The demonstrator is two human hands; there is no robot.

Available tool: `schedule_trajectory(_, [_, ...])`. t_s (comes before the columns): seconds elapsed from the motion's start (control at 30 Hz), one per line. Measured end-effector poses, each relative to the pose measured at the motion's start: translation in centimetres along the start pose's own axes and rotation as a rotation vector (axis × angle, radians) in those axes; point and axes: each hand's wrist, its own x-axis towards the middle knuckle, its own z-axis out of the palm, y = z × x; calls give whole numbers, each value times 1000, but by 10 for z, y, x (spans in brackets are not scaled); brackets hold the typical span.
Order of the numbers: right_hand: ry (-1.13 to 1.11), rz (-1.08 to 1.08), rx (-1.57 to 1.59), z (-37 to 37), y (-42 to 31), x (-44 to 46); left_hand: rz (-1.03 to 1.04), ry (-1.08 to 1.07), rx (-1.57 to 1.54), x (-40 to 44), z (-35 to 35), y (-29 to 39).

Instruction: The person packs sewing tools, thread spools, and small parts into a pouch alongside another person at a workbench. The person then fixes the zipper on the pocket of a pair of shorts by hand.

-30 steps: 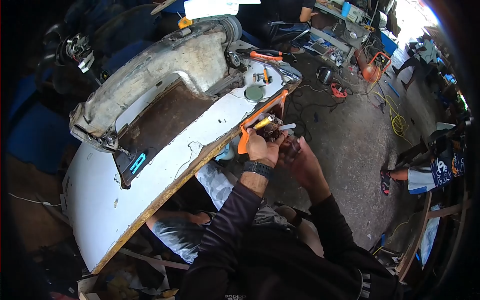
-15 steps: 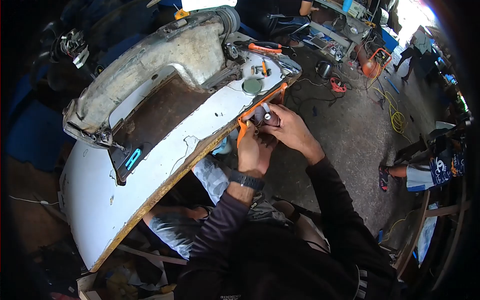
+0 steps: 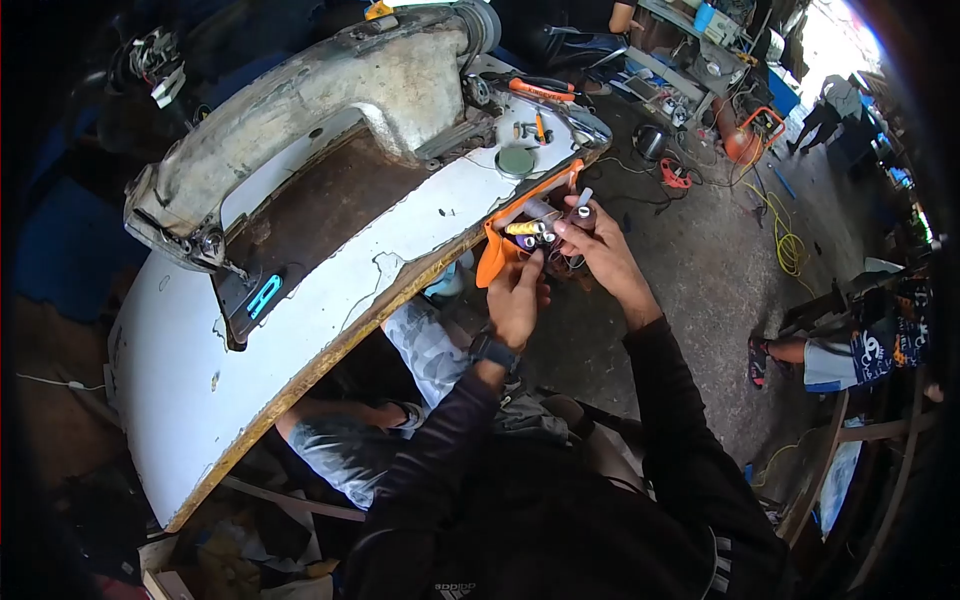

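Head view, mid-frame: pinches dark spool (image 3: 582, 221) with right hand (image 3: 609, 258); holds left hand (image 3: 514, 306) below yellow spool (image 3: 522, 229); cannot tell if gripping.

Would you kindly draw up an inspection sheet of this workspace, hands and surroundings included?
Surface: white tabletop with worn edge, bearing a worn grey metal sewing machine.
Job's things: small yellow cylindrical thread spool among others, by an orange-rimmed holder at the table edge.
Clutter: orange-handled pliers, round green-topped tin, bright blue tool.
Left hand: at the spools; grip unclear.
Right hand: holding a dark brown thread spool.
Cables: thin yellow cable, coiled on the grey floor.
Surroundings: grey-topped person in the background.
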Motion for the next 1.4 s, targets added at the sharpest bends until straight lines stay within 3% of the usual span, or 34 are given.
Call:
schedule_trajectory(0.1, [21, 7, 67, -4, 0, 3, 69, -11, 176, 22, 3, -9])
schedule_trajectory(0.3, [-31, -33, -27, -10, -7, 10, 227, -86, 237, 24, -2, -21])
schedule_trajectory(0.4, [-47, -182, -361, -12, -11, 21, 164, -154, 205, 23, -7, -23])
schedule_trajectory(0.5, [-40, -175, -626, -7, -19, 24, 197, -170, 145, 24, -8, -27])
schedule_trajectory(0.6, [-74, -178, -662, -5, -10, 27, 149, -105, 122, 18, -10, -22])
schedule_trajectory(0.8, [-62, -146, -682, -5, -13, 29, 743, 159, 327, 13, -4, -13])
schedule_trajectory(0.9, [-117, -131, -622, -14, -6, 35, 725, 90, 631, 1, -5, 7])
schedule_trajectory(1.0, [-211, 20, -345, -21, 0, 39, 771, 60, 844, 1, -6, 14])
schedule_trajectory(1.1, [-264, -3, -228, -23, -8, 32, 741, 69, 1023, 3, -6, 20])
schedule_trajectory(1.4, [-216, -19, -558, -12, -21, 36, 405, 43, 1340, 19, 0, 26])
